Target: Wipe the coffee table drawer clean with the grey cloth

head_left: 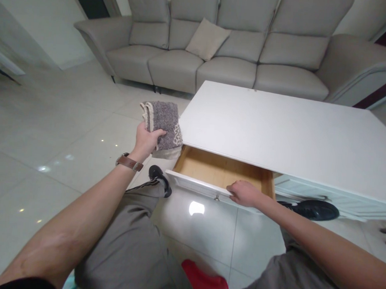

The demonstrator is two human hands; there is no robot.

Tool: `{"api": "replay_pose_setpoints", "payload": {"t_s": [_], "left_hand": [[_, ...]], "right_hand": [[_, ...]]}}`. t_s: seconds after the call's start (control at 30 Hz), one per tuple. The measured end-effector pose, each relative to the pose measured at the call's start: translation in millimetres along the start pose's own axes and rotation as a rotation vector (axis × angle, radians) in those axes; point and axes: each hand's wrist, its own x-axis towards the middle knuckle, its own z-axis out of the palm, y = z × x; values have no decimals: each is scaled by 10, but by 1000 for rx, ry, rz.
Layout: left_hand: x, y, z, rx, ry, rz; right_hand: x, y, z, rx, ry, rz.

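My left hand (148, 141) grips a folded grey-brown towel (164, 117) with cream edges and a pale pattern, held up beside the near left corner of a white table (278, 127). Below the tabletop a drawer (211, 165) with a light wood inside is pulled out, and nothing shows in the part of it that I can see. My right hand (244, 193) has its fingers curled over the top edge of the white drawer front, just right of its small round knob (216, 198).
Behind the table stands a long grey sofa (229, 73) with a beige cushion (207, 38). A red object (205, 283) lies low between my legs. My black shoes (317, 210) are near the table's front. Glossy tiles cover the floor.
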Motion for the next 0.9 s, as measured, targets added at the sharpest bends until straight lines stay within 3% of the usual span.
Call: {"api": "replay_pose_setpoints", "payload": {"t_s": [0.23, 0.5, 0.9], "left_hand": [[7, -32, 8, 18, 10, -10], [0, -39, 29, 24, -5, -15], [19, -121, -17, 114, -31, -12]], "right_hand": [[-15, -22, 33, 14, -1, -11], [26, -33, 177, 56, -59, 78], [25, -5, 221, 63, -38, -10]]}}
